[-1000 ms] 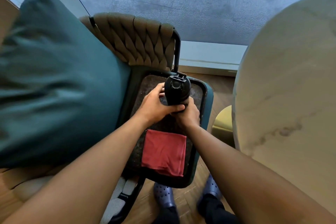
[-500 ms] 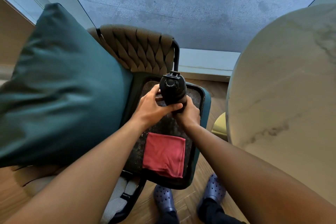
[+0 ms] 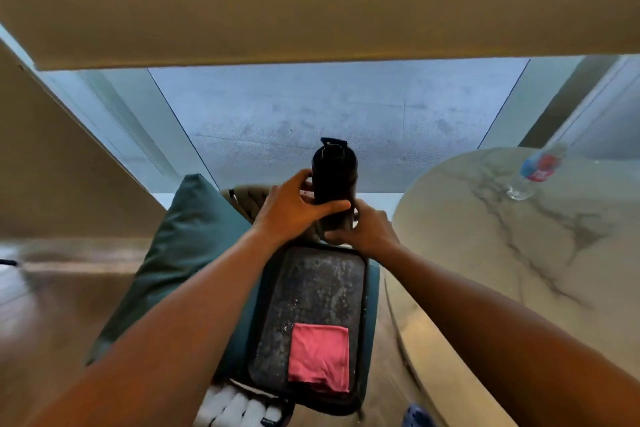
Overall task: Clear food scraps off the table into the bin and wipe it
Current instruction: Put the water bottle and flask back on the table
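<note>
Hands grip a black bottle (image 3: 333, 184) held upright above the chair seat (image 3: 311, 302): the left hand (image 3: 294, 208) has its fingers and thumb wrapped round the body, and the right hand (image 3: 367, 230) is curled about the base, a two-handed hold that looks meant for steadying or opening it. Tabletop (image 3: 519, 253), marble and round, lies to the right, carrying only a clear plastic bottle (image 3: 536, 170) near its far edge, with no scraps or bin discernible. Pink cloth (image 3: 320, 355), presumably for the wiping, rests folded on the seat's near end, beside a teal cushion (image 3: 180, 253).
</note>
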Available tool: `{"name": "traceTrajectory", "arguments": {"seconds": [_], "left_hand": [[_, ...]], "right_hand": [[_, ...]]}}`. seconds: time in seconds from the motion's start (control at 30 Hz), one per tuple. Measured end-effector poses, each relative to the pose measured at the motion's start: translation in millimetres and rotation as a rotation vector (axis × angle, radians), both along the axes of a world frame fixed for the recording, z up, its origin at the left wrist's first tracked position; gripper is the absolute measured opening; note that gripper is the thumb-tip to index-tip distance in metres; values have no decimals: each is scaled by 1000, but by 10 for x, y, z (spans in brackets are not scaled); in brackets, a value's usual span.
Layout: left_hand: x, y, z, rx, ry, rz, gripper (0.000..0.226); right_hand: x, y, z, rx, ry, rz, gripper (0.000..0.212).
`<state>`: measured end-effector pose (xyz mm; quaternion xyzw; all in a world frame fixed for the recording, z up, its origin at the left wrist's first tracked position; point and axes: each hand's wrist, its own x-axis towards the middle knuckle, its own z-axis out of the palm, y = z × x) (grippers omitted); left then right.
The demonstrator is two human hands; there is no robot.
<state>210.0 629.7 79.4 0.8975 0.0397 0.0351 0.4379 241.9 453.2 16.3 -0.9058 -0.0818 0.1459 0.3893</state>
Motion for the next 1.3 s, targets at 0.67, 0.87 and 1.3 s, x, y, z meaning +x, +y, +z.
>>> {"name": "traceTrajectory", "arguments": {"seconds": [0.67,0.87,1.3], "left_hand": [[-177,-1893,1351,32,-141,-344,84],[-215,-2693,1311,36,-119,-418,87],[-44,-4308,1187,73,-88,-365,94]], "right_hand": [[-743,-2037,1438,-113,-136,-285,78],[-878,-2811,1415,-161,-90,-365,77],[-689,-4392,1313,-145,-57,-335,76]]}}
